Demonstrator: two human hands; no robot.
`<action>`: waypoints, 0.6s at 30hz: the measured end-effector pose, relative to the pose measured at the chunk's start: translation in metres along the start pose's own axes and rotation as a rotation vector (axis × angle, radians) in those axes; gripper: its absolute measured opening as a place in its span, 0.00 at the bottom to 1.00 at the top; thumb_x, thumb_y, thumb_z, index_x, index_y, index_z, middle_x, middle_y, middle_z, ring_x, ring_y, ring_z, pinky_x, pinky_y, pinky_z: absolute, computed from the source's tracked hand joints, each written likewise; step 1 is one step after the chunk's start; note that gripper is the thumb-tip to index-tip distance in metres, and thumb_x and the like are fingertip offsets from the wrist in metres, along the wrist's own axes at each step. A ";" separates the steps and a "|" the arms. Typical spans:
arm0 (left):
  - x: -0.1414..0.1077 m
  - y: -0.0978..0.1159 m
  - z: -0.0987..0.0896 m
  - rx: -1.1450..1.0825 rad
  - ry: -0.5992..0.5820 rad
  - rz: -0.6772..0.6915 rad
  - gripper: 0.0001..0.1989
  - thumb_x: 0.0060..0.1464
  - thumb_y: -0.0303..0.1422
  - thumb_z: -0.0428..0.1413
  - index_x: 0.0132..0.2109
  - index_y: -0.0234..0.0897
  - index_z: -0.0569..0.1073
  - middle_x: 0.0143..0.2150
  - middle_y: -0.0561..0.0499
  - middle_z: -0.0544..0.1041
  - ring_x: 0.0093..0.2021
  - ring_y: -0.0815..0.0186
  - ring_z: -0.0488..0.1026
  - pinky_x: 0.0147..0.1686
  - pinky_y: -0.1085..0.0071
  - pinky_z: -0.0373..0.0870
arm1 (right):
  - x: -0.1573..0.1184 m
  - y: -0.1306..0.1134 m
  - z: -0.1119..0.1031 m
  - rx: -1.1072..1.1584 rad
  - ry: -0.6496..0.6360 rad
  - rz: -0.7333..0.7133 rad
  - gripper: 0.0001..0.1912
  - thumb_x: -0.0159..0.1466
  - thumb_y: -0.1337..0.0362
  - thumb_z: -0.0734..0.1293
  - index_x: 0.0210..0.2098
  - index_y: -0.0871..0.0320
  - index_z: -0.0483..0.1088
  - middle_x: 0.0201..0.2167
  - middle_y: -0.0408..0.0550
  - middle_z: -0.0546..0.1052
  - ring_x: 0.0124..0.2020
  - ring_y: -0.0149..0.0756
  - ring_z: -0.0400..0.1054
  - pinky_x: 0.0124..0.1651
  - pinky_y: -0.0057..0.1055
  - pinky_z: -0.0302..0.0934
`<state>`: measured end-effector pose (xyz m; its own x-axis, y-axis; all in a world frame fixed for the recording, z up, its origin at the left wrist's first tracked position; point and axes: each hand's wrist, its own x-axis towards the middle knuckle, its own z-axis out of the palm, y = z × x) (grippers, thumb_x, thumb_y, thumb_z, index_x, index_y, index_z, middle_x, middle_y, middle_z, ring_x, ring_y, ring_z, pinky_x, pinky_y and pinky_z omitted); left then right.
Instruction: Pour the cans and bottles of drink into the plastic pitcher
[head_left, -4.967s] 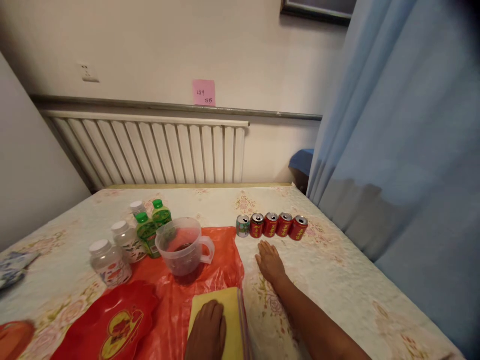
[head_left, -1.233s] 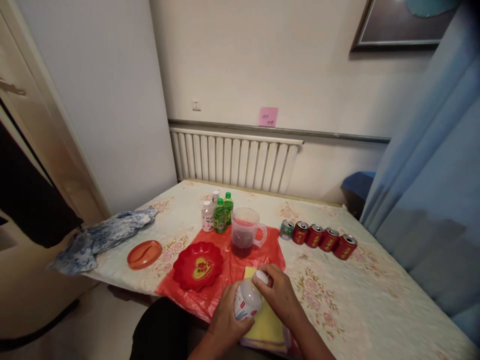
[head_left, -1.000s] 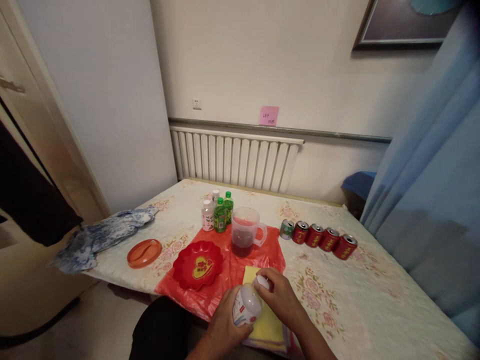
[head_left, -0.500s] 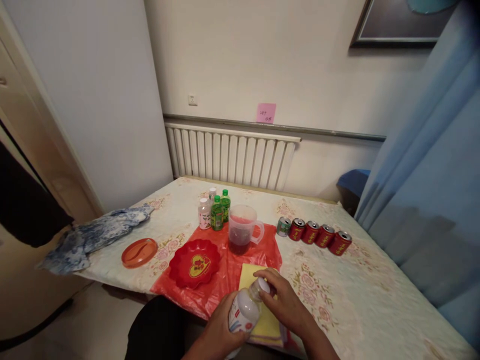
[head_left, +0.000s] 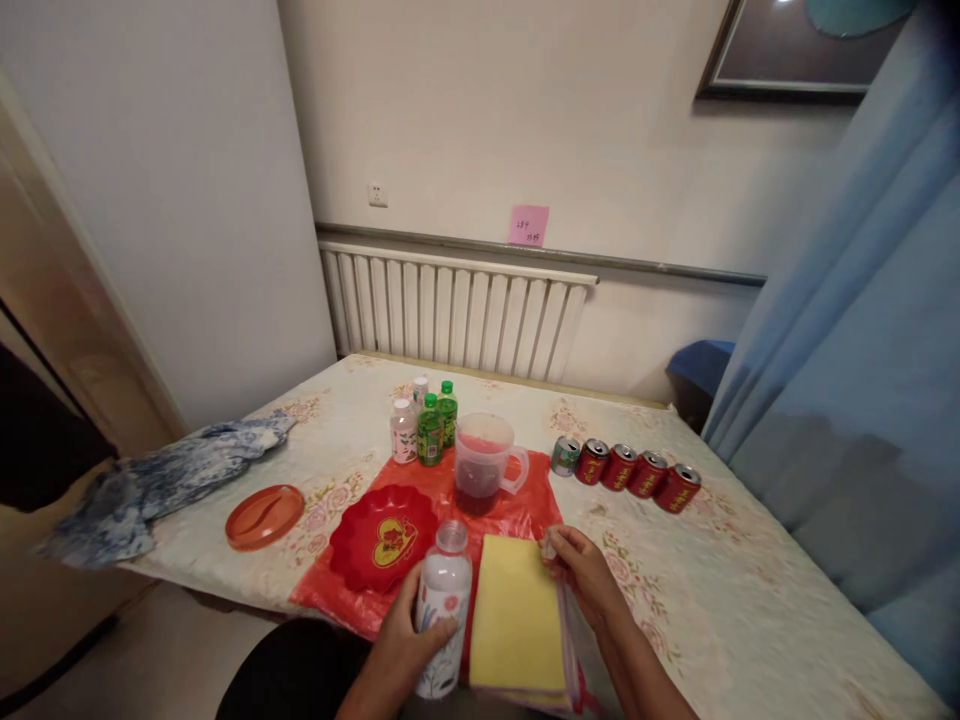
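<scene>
My left hand (head_left: 411,640) is wrapped round a clear bottle (head_left: 442,610) with a flowered label, held upright near the table's front edge, its mouth uncapped. Off to the right, my right hand (head_left: 581,570) pinches the small whitish bottle cap (head_left: 550,545) above the corner of a folded yellow cloth (head_left: 517,620). Behind the hands stands a clear plastic jug (head_left: 484,460) partly filled with dark liquid. A red scalloped plate (head_left: 356,550) lies to the left of the bottle. Both the jug and the plate rest on a red plastic sheet (head_left: 322,590).
Two green-capped bottles (head_left: 430,432) and two white-capped bottles (head_left: 403,432) stand behind the plate. Several red cans (head_left: 621,468) and a green can (head_left: 565,456) form a row at right. An orange lid (head_left: 265,517) and a blue-white cloth (head_left: 187,475) lie at left.
The cap has come off the bottle and moved right in my right hand. My left hand has brought the bottle left and turned it upright.
</scene>
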<state>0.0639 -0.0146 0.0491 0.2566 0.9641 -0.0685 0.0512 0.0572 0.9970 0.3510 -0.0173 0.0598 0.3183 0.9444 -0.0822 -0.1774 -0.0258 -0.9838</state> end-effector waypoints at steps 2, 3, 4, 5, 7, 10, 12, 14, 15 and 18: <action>0.011 0.002 -0.011 -0.026 0.054 0.010 0.43 0.42 0.44 0.64 0.63 0.36 0.60 0.61 0.40 0.72 0.60 0.48 0.70 0.58 0.57 0.69 | 0.011 0.007 0.001 0.004 0.032 0.007 0.23 0.48 0.47 0.75 0.35 0.56 0.73 0.28 0.43 0.77 0.29 0.36 0.72 0.30 0.28 0.64; 0.018 0.002 -0.017 -0.034 0.072 0.025 0.44 0.42 0.45 0.65 0.63 0.36 0.60 0.61 0.40 0.72 0.60 0.49 0.70 0.58 0.58 0.69 | 0.017 0.011 0.001 -0.005 0.048 0.003 0.24 0.47 0.48 0.75 0.37 0.55 0.72 0.29 0.43 0.78 0.31 0.37 0.73 0.32 0.30 0.66; 0.024 0.003 -0.022 -0.042 0.084 0.046 0.45 0.42 0.45 0.65 0.64 0.36 0.59 0.61 0.39 0.72 0.61 0.49 0.69 0.58 0.58 0.69 | 0.023 0.014 0.002 -0.017 0.062 -0.004 0.25 0.47 0.49 0.75 0.39 0.55 0.72 0.31 0.43 0.79 0.32 0.38 0.73 0.34 0.32 0.67; 0.031 0.004 -0.027 -0.049 0.096 0.065 0.46 0.41 0.45 0.66 0.64 0.35 0.58 0.61 0.39 0.71 0.61 0.49 0.69 0.58 0.58 0.68 | 0.029 0.017 0.004 -0.037 0.073 -0.011 0.25 0.46 0.51 0.75 0.40 0.54 0.72 0.31 0.44 0.79 0.32 0.39 0.74 0.35 0.33 0.68; 0.042 0.008 -0.035 -0.057 0.111 0.092 0.46 0.40 0.45 0.67 0.63 0.35 0.59 0.61 0.39 0.71 0.61 0.49 0.69 0.58 0.59 0.69 | 0.043 0.024 0.007 -0.100 0.090 -0.033 0.23 0.45 0.53 0.75 0.38 0.55 0.72 0.31 0.44 0.80 0.31 0.40 0.74 0.36 0.35 0.68; 0.051 0.017 -0.043 -0.060 0.094 0.112 0.41 0.41 0.44 0.66 0.61 0.36 0.61 0.58 0.41 0.74 0.57 0.49 0.72 0.55 0.58 0.70 | 0.064 0.033 0.013 -0.238 0.123 -0.083 0.18 0.44 0.58 0.73 0.34 0.56 0.72 0.27 0.45 0.79 0.30 0.42 0.73 0.36 0.36 0.66; 0.053 0.021 -0.045 -0.053 0.080 0.121 0.37 0.43 0.44 0.65 0.59 0.38 0.63 0.56 0.44 0.75 0.56 0.50 0.72 0.55 0.58 0.70 | 0.078 0.039 0.017 -0.338 0.141 -0.121 0.15 0.43 0.61 0.72 0.31 0.55 0.72 0.27 0.44 0.78 0.31 0.43 0.72 0.37 0.36 0.65; 0.052 0.021 -0.047 -0.043 0.080 0.125 0.36 0.43 0.44 0.65 0.58 0.39 0.64 0.56 0.45 0.75 0.57 0.51 0.72 0.56 0.58 0.70 | 0.088 0.044 0.021 -0.428 0.140 -0.155 0.13 0.43 0.63 0.71 0.30 0.54 0.72 0.27 0.44 0.79 0.32 0.44 0.72 0.39 0.37 0.65; 0.052 0.019 -0.048 -0.040 0.081 0.125 0.37 0.43 0.44 0.65 0.59 0.39 0.64 0.57 0.45 0.75 0.57 0.50 0.72 0.57 0.58 0.69 | 0.092 0.046 0.022 -0.467 0.130 -0.169 0.13 0.43 0.63 0.70 0.30 0.54 0.72 0.28 0.43 0.79 0.33 0.44 0.72 0.40 0.37 0.65; 0.051 0.007 -0.051 -0.037 0.110 0.104 0.41 0.42 0.45 0.66 0.61 0.37 0.62 0.58 0.42 0.74 0.59 0.49 0.71 0.57 0.57 0.69 | 0.098 0.051 0.025 -0.563 0.088 -0.204 0.13 0.45 0.63 0.68 0.32 0.53 0.74 0.30 0.43 0.80 0.35 0.44 0.73 0.42 0.38 0.66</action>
<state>0.0283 0.0482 0.0548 0.1516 0.9877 0.0377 -0.0062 -0.0372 0.9993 0.3501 0.0820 0.0058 0.3743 0.9185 0.1275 0.4073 -0.0393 -0.9124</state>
